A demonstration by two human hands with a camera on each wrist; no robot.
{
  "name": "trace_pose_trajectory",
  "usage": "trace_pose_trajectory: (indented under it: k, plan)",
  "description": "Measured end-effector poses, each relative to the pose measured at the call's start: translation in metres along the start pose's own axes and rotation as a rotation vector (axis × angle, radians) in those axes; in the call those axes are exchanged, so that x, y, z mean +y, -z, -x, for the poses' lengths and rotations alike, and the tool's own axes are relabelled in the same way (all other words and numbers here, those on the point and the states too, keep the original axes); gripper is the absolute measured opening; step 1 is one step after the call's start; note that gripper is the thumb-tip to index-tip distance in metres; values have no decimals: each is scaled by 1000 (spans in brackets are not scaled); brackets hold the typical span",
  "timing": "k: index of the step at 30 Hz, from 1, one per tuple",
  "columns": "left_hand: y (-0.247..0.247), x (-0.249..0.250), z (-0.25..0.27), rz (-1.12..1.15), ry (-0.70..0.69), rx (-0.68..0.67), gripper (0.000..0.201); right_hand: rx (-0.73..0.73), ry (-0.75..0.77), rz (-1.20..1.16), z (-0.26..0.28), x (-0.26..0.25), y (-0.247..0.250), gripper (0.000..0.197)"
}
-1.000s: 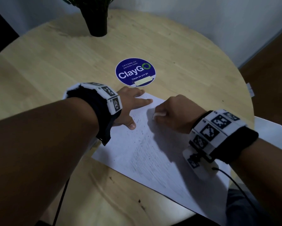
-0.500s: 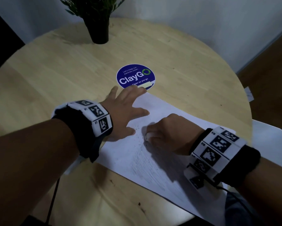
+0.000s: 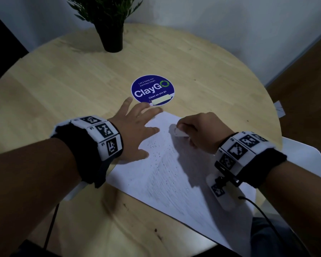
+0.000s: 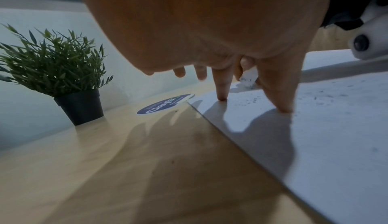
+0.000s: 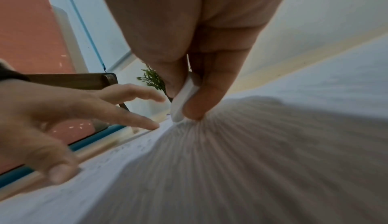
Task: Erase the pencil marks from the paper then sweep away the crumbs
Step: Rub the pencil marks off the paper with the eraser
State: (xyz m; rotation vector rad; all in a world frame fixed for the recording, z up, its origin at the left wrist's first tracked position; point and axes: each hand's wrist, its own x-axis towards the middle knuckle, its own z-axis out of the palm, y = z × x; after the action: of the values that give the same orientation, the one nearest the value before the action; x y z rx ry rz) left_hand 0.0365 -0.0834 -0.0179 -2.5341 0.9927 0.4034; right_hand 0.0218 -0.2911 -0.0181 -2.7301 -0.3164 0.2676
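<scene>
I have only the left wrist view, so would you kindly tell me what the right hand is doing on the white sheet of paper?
Observer: The right hand pinches a small white block eraser between thumb and fingers, with its lower end on the white sheet of paper.
Operator: Thank you. Where are the pencil marks?
Observer: In the head view, grey pencil strokes cover the sheet's middle, running toward the near edge.
Operator: And how far do the crumbs spread?
Observer: The dark eraser crumbs lie scattered from beside the thumb of the left hand toward the sheet's middle.
</scene>
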Motion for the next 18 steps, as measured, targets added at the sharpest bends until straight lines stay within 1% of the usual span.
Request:
trace_pose_trajectory:
  k: [2, 4, 6, 8, 12, 14, 16, 18]
  plan:
    - [-1, -2, -2, 65, -20, -87, 91, -40, -9, 8, -4, -2, -2, 19]
    - [-3, -6, -3, 196, -22, -210, 105, -55, 6, 26, -5, -4, -3, 17]
    - [-5, -9, -3, 226, -34, -274, 116, -62, 29, 37, -4, -4, -2, 16]
    - [-7, -9, -4, 186, -52, -280, 121, -83, 41, 37, -2, -5, 0, 17]
    - [-8, -6, -3, 175, -54, -258, 123, -136, 97, 127, -4, -2, 0, 14]
    - [-9, -5, -1, 173, -51, -253, 123, -121, 93, 154, -6, -1, 0, 11]
    - [-9, -3, 0, 172, -45, -248, 122, -85, 37, 145, -10, 1, 3, 14]
    - [-10, -3, 1, 171, -45, -244, 121, -29, -71, 47, -14, 7, 5, 20]
